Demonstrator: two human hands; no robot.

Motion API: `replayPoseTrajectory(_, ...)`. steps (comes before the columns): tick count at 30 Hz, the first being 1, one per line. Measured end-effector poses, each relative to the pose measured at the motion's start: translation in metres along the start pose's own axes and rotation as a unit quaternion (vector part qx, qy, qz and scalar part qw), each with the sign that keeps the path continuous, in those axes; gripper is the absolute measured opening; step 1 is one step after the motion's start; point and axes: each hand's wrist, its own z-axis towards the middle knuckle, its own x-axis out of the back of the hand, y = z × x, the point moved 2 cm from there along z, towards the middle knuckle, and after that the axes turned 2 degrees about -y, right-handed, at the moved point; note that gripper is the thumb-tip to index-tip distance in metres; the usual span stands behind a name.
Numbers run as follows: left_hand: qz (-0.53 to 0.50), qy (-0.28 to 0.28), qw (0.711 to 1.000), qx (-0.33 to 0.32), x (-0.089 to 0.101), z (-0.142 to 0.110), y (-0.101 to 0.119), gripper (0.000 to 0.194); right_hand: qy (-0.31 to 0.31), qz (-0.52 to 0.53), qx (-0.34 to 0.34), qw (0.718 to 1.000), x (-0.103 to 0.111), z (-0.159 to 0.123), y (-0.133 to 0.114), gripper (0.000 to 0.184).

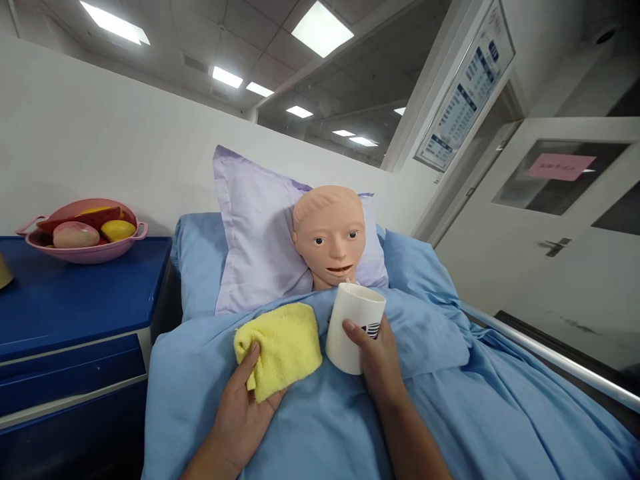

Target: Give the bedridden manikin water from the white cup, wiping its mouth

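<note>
A folded yellow towel rests in my left hand, its near corner pinched under the thumb. My right hand is wrapped round a white mug with dark printing on its side. The mug tilts a little, its rim just below the chin of a training manikin. Something thin and pale shows at the rim, perhaps a straw. The manikin's head leans on a lilac pillow, mouth slightly parted. A light blue quilt covers it from the neck down, under both my hands.
To the left, a blue bedside cabinet bears a pink basket of fruit, with part of a tan object at the frame edge. A metal bed rail runs along the right. Behind it stands a door.
</note>
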Motion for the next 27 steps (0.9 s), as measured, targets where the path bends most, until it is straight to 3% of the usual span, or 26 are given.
replayPoseTrajectory(19,0.012,0.011,1.0,-0.002,0.0029,-0.0029,0.0007,0.054,-0.002,0.045,-0.011,0.999,-0.0008,0.0071,0.0092,0.049)
replayPoseTrajectory(27,0.015,0.033,0.999,-0.001,0.005,-0.0056,0.0003,0.053,-0.013,0.053,0.004,0.999,-0.0019,0.0065,0.0092,0.061)
